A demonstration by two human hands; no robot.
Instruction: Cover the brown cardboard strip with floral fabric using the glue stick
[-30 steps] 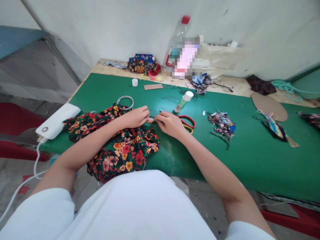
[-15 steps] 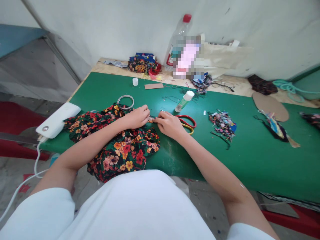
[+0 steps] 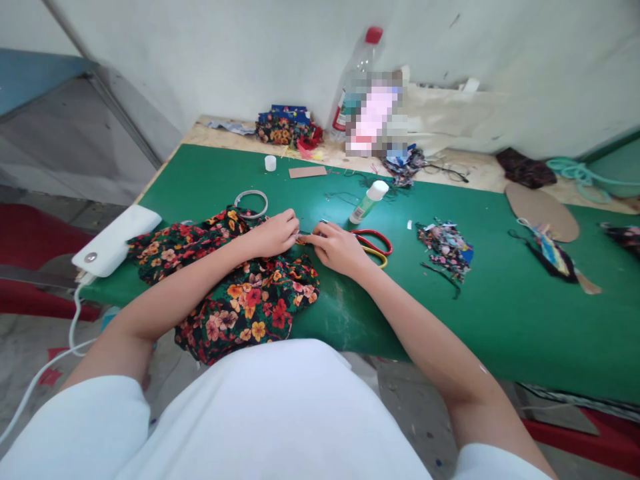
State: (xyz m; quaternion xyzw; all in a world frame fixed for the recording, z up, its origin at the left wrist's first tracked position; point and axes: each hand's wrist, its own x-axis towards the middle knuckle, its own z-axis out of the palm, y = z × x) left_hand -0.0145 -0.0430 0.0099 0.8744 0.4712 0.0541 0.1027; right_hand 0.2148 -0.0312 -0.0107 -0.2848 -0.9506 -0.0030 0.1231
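Observation:
Dark floral fabric [image 3: 255,303] lies bunched on the left part of the green table, partly hanging over its front edge. My left hand [image 3: 279,233] is closed on the fabric's upper right edge. Close beside it, my right hand [image 3: 340,251] pinches the same edge, fingertips nearly touching the left ones; the exact grip is too small to make out. Scissors [image 3: 376,235] with one red and one yellow handle lie under and behind my right hand, their blades mostly hidden. Just beyond the fabric rests a pale ring-shaped band [image 3: 267,205].
A glue stick [image 3: 369,202] stands tilted in view behind the scissors, its white cap [image 3: 271,163] farther left. Floral scraps [image 3: 445,248] lie to the right. A white box with a cable [image 3: 117,240] sits at the left edge. A bottle [image 3: 345,107] stands by the wall.
My right fingertips have shifted slightly left, closer to my left hand, covering more of the fabric edge. My left hand has stayed in place.

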